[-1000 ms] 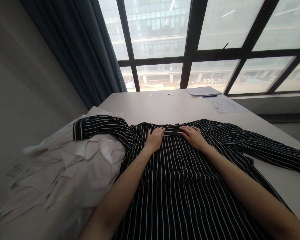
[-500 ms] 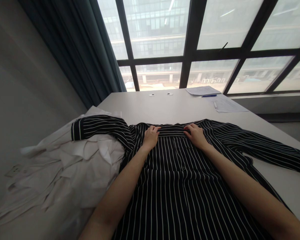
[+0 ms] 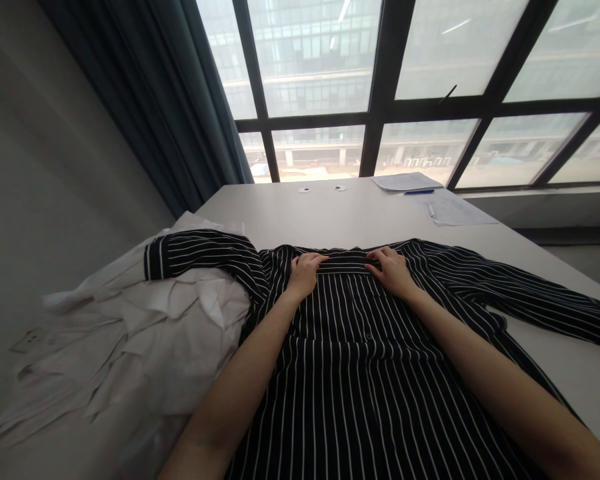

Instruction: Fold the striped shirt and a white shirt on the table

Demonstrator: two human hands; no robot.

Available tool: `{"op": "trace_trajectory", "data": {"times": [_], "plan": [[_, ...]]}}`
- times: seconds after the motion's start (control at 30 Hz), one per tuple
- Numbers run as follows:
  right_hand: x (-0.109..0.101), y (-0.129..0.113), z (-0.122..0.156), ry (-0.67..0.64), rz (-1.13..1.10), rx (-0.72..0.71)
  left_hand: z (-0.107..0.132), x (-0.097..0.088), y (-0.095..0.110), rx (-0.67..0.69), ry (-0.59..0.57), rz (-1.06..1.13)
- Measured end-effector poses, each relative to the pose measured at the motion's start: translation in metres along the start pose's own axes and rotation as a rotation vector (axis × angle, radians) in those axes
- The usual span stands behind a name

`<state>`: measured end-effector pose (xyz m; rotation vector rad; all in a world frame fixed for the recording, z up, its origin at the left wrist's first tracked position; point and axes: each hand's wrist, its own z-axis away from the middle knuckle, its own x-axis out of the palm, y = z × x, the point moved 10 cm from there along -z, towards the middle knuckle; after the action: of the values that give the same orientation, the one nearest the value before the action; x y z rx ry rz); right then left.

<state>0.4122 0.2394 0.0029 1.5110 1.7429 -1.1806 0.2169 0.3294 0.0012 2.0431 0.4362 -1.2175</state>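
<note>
A black shirt with white stripes [image 3: 350, 373] lies spread out on the white table, its collar end away from me. My left hand [image 3: 305, 275] rests on the left part of the collar band [image 3: 345, 260], fingers stretched toward the right. On the right part of the band is my right hand [image 3: 390, 270], its fingers bent a little and its thumb apart from them. Both hands touch the cloth without a visible grip on it. One sleeve [image 3: 200, 253] lies over a heap of white cloth [image 3: 180, 327]; the other sleeve [image 3: 525, 287] reaches out to the right.
Beyond the collar, the table [image 3: 290, 220] carries two small white oval pieces with dark spots [image 3: 305, 191] [image 3: 341, 189]. Paper sheets [image 3: 460, 208] and a blue pen [image 3: 420, 192] lie at the far right. A dark curtain [image 3: 180, 100] and a window stand behind.
My left hand has slid slightly to the right along the collar, its fingers reaching further. My right hand and the shirt are almost unchanged.
</note>
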Motion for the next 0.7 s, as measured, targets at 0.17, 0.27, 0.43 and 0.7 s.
{"op": "trace_trajectory", "data": {"times": [0.17,0.27,0.43,0.7], "plan": [[-0.002,-0.006,0.000,-0.014,-0.013,-0.025,0.003,-0.001,0.006,0.043,0.001,-0.009],[-0.003,-0.013,0.001,-0.037,-0.022,-0.060,0.003,-0.002,0.008,0.048,0.006,-0.014],[-0.001,-0.022,0.004,-0.079,-0.008,-0.119,0.001,-0.005,0.008,0.023,0.023,-0.007],[-0.002,-0.018,0.002,-0.056,-0.036,-0.084,0.001,-0.013,0.010,0.023,0.087,0.017]]}}
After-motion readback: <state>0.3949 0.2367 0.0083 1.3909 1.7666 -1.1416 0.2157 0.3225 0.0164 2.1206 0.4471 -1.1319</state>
